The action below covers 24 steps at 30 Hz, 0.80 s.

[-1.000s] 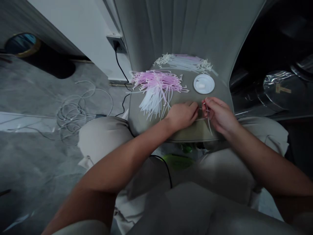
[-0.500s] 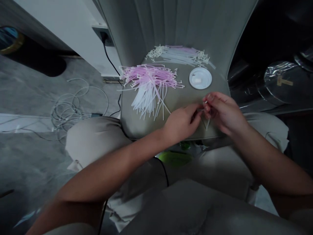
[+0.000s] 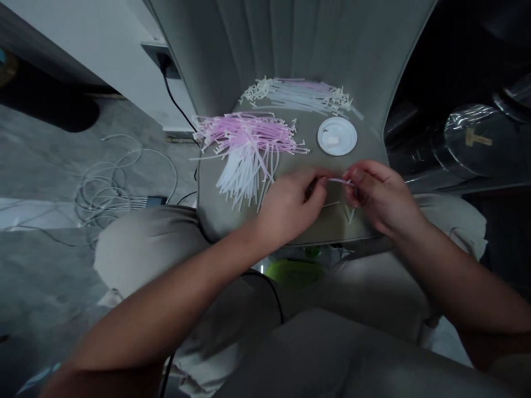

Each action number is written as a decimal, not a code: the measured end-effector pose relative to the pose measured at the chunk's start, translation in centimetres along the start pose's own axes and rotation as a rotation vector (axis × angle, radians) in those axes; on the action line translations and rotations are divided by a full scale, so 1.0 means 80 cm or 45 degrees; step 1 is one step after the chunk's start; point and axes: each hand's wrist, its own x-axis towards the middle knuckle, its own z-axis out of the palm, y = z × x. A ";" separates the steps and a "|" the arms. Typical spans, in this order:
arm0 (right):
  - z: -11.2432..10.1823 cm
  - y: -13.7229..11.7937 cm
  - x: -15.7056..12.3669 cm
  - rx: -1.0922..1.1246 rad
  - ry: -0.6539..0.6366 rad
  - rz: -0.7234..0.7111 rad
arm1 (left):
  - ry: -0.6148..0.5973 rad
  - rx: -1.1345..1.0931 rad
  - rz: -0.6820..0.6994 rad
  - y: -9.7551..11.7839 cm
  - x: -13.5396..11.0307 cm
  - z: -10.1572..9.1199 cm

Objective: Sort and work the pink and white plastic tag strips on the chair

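Note:
My left hand and my right hand meet over the front of a grey chair seat. Both pinch a thin pale strip stretched between their fingertips. Two more pale strips lie on the seat under my right hand. A heap of pink and white strips lies to the left of my left hand. A second row of pale strips lies along the chair back. A small white round lid sits just beyond my right hand.
The chair back rises behind the seat. A black cable runs from a wall socket down the left. Coiled white cables lie on the grey floor. A shiny dark object stands at right. Something green lies under the seat.
My hands drew slightly apart and the strip between them turned level. The view shifted a little, so the chair sits further left in the picture.

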 end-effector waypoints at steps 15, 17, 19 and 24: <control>-0.003 0.005 -0.001 -0.075 -0.066 0.002 | -0.332 0.058 0.053 0.006 -0.002 0.000; -0.004 0.007 0.000 -0.098 -0.092 -0.011 | -0.371 0.142 0.133 0.006 -0.002 -0.001; -0.005 0.008 -0.001 -0.130 -0.102 -0.011 | -0.406 0.159 0.222 0.005 -0.002 -0.002; -0.008 0.005 -0.003 -0.170 -0.075 -0.051 | -0.419 0.010 0.232 0.006 -0.004 0.000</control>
